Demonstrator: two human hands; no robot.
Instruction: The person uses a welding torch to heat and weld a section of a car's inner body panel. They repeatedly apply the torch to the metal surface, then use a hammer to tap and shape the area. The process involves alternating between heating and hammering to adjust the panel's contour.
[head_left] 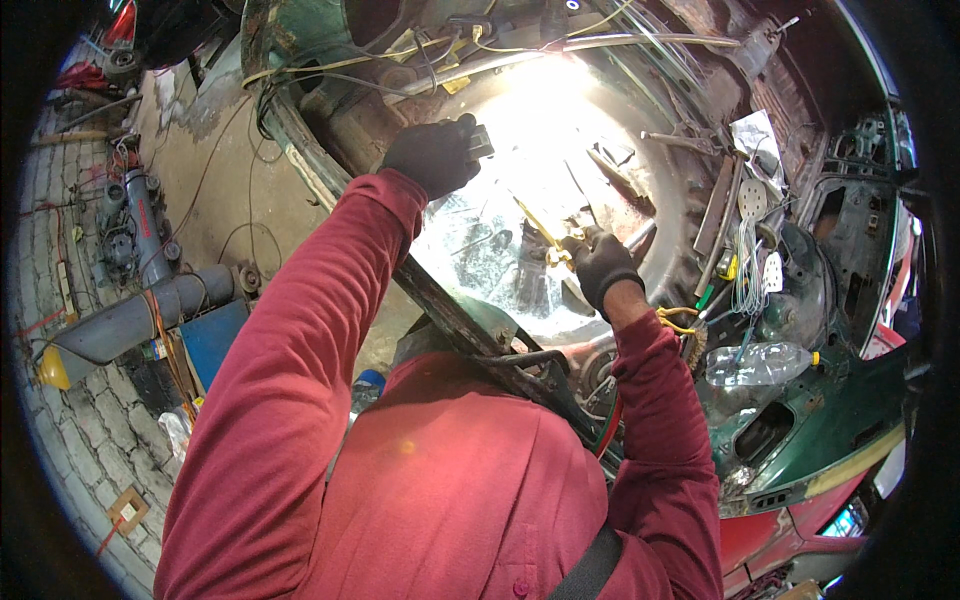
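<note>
My left hand [428,160], in a dark glove, is closed round a small grey metal block [481,143] above the near-left side of a round, brightly lit well [655,270] in a vehicle body. On the right, my right hand [606,268], also gloved, grips a brass-coloured torch [556,254] whose thin stem points up and left over the well. Glare washes out the well's middle, so any contact between the stem and the surface below cannot be made out. Long pieces of metal lie inside the well, left of my right hand.
A plastic bottle [760,364] lies on the green body panel [815,425]. Hand tools, a white perforated strip [752,200] and wires clutter the right side. Cables cross the far edge. A grey cylinder [148,225] and blue box [212,345] stand on the paved floor at left.
</note>
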